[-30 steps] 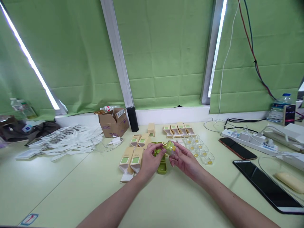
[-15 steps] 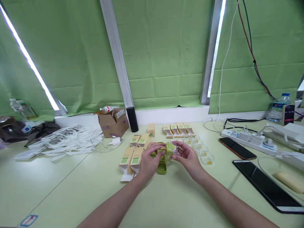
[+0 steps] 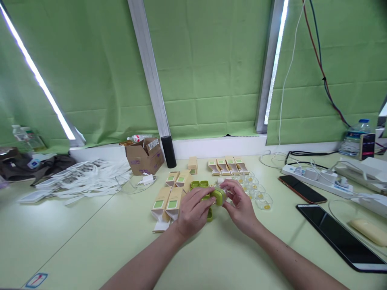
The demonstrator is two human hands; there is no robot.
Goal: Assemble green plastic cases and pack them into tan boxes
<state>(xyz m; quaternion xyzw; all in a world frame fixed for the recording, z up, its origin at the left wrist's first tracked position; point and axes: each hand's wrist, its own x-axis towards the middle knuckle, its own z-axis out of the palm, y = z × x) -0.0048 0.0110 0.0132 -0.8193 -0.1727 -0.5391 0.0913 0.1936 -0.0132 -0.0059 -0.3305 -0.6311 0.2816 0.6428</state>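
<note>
Between both hands is a small rounded green case (image 3: 218,196) with a clear plastic part on its right side. My left hand (image 3: 195,209) is closed around the green side. The fingers of my right hand (image 3: 239,203) pinch the clear side. Beneath and behind the hands lie several small square green trays (image 3: 200,184), partly covered by my left hand. To the right stand several clear plastic covers (image 3: 263,201) with yellow spots in them. Tan paper boxes (image 3: 161,203) with green labels lie just left of my left hand.
More tan boxes (image 3: 230,165) stand in a row at the back. An open cardboard box (image 3: 145,155) and a black cylinder (image 3: 168,152) are at back left, beside a white cable heap (image 3: 90,181). Phones (image 3: 302,188), a tablet (image 3: 341,235) and a power strip (image 3: 316,179) lie right.
Both hands have turned the green case, so its rounded green side now faces me more. My left hand has shifted slightly, and the back green trays show more.
</note>
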